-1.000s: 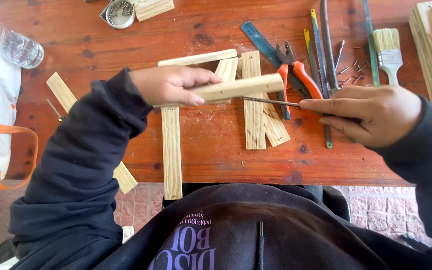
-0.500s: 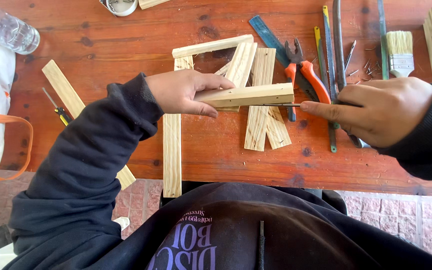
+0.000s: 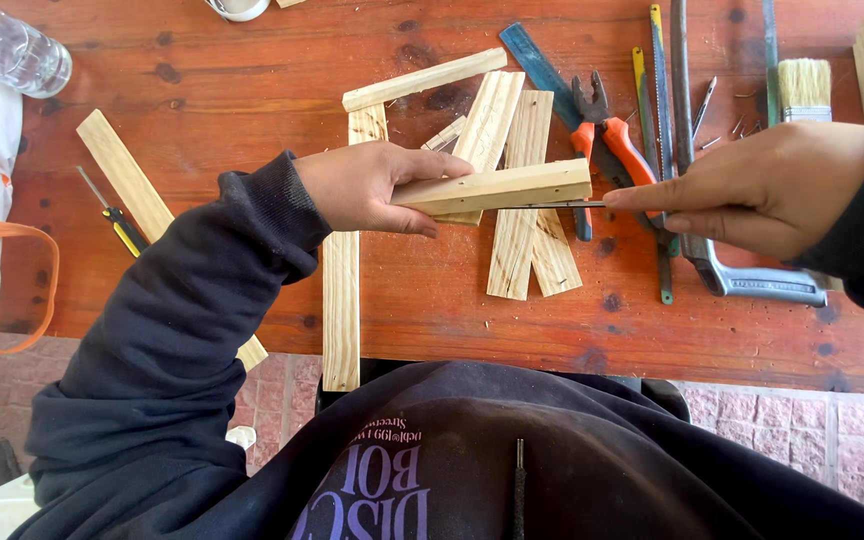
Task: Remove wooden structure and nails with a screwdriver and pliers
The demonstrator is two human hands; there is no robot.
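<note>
The short wooden strip point(image 3: 497, 188) is held level above the counter point(image 3: 252, 90), over loose slats point(image 3: 517, 230). The left hand point(image 3: 367, 188) is clamped around its near end; the right hand point(image 3: 752, 190) pinches a thin metal rod point(image 3: 552, 205) lying along the strip's lower edge. Doing this well likely needs a firm left grip and the rod kept flat against the wood.

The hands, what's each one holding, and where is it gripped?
Left hand grips a short wooden strip at its left end. Right hand pinches a thin metal rod at its right end.
</note>
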